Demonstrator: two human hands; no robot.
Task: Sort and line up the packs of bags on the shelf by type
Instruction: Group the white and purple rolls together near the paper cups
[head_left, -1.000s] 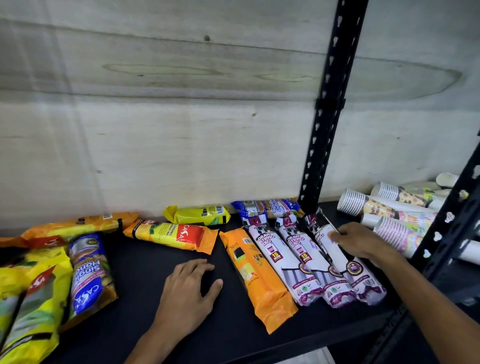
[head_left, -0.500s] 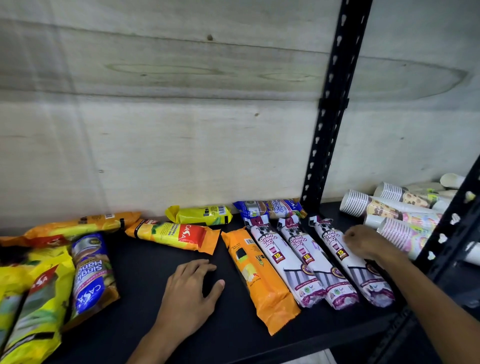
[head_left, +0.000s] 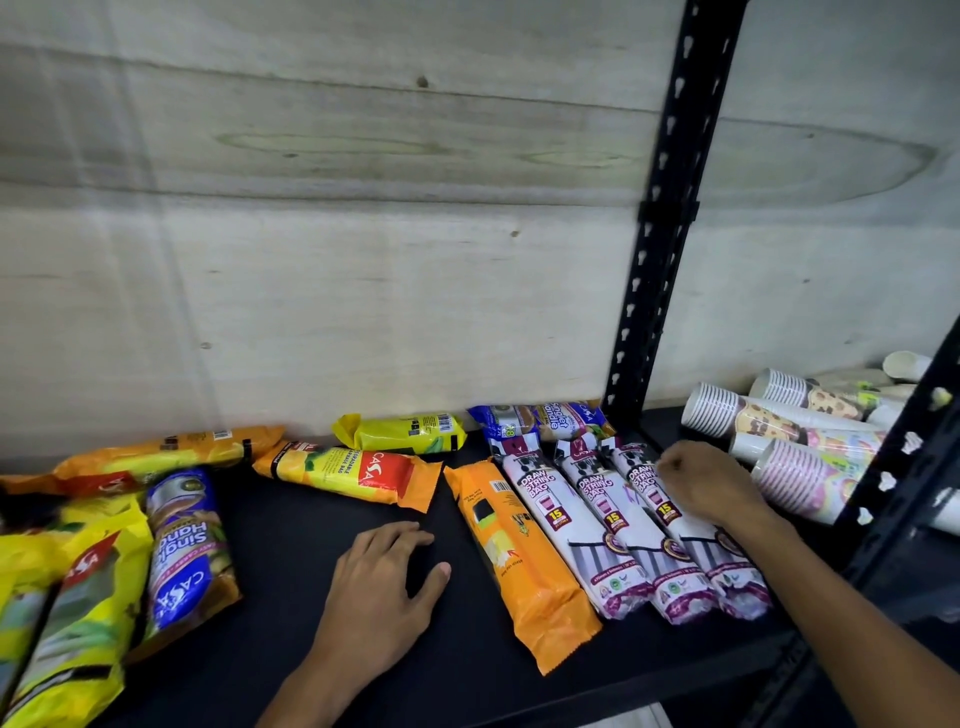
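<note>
Three white and purple draw string bag packs lie side by side on the black shelf (head_left: 291, 525): the left one (head_left: 561, 535), the middle one (head_left: 621, 540) and the right one (head_left: 727, 566). My right hand (head_left: 711, 483) rests on the right pack with its fingers curled around it. My left hand (head_left: 387, 577) lies flat on the bare shelf, palm down, fingers apart, holding nothing. An orange pack (head_left: 524, 556) lies just left of the white packs. Behind them is a blue pack (head_left: 540, 418).
A yellow and red pack (head_left: 358, 470) and a small yellow pack (head_left: 405, 431) lie at the back. Further left are a long orange pack (head_left: 166, 452), a blue pack (head_left: 182, 551) and yellow packs (head_left: 67, 597). Stacked paper cups (head_left: 795, 426) lie beyond the black upright (head_left: 660, 234).
My right hand laid the third white pack down and slid it left against the other two. My left hand has stayed flat on the shelf.
</note>
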